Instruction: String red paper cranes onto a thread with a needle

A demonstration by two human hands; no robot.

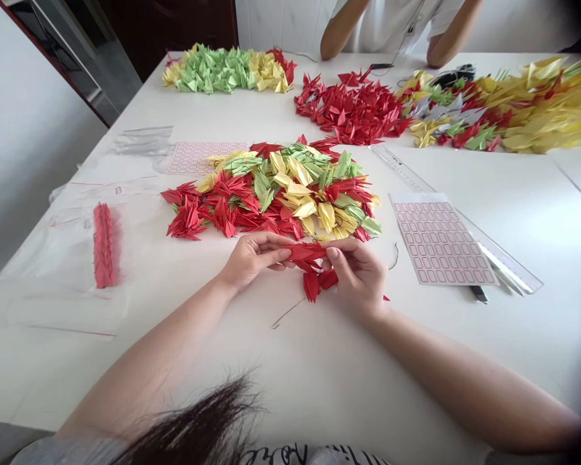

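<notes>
My left hand [254, 258] and my right hand [358, 274] pinch a short bunch of red origami paper cranes [310, 258] between them, just in front of a large mixed pile of red, yellow and green paper cranes [281, 194]. Some red cranes dangle below my fingers. A thin dark thread or wire [288, 313] lies on the white table [290, 349] below my hands. Where it joins the cranes is hidden by my fingers.
A strung column of red cranes [103, 245] lies on transparent plastic bags at the left. Sheets of red-outlined labels [440, 242] and a long ruler [401, 169] lie to the right. Further cranes are heaped along the back, where a co-worker [397, 26] stands.
</notes>
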